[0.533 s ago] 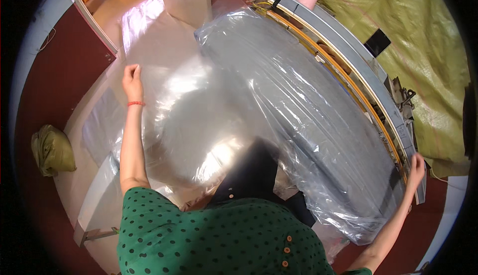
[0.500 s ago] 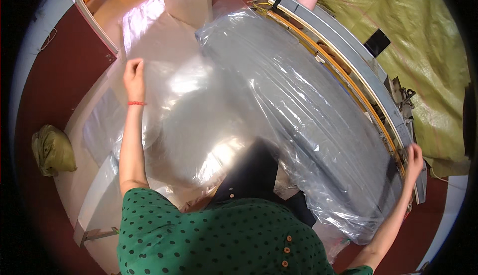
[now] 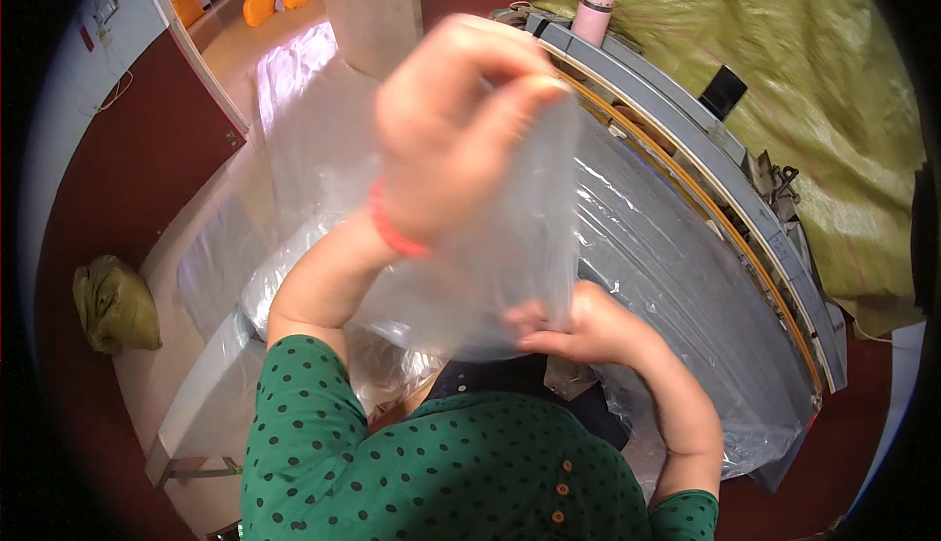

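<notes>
Clear, glossy plastic film (image 3: pixel 537 208) hangs between two bare hands: the raised left hand (image 3: pixel 446 124), blurred, pinches its upper edge, thumb against fingers; the lower right hand (image 3: pixel 591 327) has thumb and curled fingers closed on it. Beyond are one pink cylindrical bottle (image 3: pixel 594 14) and one black rectangular slab (image 3: pixel 722 93).

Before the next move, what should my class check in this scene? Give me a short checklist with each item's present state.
1. Left hand gripping the clear plastic sheet: ok, pinched at its edge, though blurred.
2. Right hand gripping that sheet: ok, lower down.
3. Sheet lying flat: not ok, the held part is raised between the hands.
4. Pink bottle upright and apart from both hands: ok.
5. Dark flat rectangular object apart from both hands: ok.
6. Sheet free of tears: cannot tell.
</notes>
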### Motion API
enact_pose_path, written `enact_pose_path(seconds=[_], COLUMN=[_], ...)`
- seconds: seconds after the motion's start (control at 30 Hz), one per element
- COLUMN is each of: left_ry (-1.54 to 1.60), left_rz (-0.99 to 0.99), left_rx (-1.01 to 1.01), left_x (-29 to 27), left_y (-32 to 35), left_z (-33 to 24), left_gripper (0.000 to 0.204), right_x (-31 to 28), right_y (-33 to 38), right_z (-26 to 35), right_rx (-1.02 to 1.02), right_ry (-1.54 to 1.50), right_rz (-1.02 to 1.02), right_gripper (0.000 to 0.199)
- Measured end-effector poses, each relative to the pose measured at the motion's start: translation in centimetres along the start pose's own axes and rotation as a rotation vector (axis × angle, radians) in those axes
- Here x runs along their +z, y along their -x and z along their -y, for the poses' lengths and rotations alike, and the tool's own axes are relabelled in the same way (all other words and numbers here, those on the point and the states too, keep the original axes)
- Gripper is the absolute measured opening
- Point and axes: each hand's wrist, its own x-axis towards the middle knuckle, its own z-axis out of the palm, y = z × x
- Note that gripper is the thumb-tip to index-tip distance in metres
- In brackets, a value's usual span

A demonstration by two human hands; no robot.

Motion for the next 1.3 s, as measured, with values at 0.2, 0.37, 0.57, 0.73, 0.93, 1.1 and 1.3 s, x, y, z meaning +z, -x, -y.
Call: enact_pose_path(seconds=[0.2, 0.37, 0.57, 0.73, 0.93, 1.1, 1.3], left_ry=[0.310, -0.118, -0.666, -0.266, -0.830, -1.256, -1.317], left_rz=[1.024, 1.329, -0.092, -0.781, -0.151, 1.047, 1.183], left_rx=[-0.346, -0.482, -0.772, -0.155, -0.698, -0.538, -0.871], left_x=[1.5, -1.4, -17.6, -24.4, -25.5, -30.5, -22.3], left_y=[9.4, 18.6, 4.9, -1.8, 21.5, 34.8, 20.6], left_z=[3.7, 10.9, 14.1, 2.2, 1.1, 4.5, 11.5], left_gripper=[0.067, 0.028, 0.021, 0.045, 0.044, 0.036, 0.011], right_x=[-8.9, -14.1, -15.0, -17.2, -11.6, -6.9, -4.6], right_y=[14.0, 21.4, 16.5, 17.9, 21.0, 24.3, 31.4], right_z=[1.4, 2.6, 3.3, 0.9, -5.2, -8.0, -4.9], right_rx=[-0.212, -0.699, 0.173, -0.112, 0.146, 0.633, 0.542], right_ry=[-0.316, -0.660, 1.004, 1.215, 1.201, 1.000, 0.730], right_rz=[-0.952, -1.068, -0.756, -1.481, -1.036, -0.317, -0.634], right_gripper=[0.024, 0.030, 0.020, 0.020, 0.018, 0.015, 0.009])
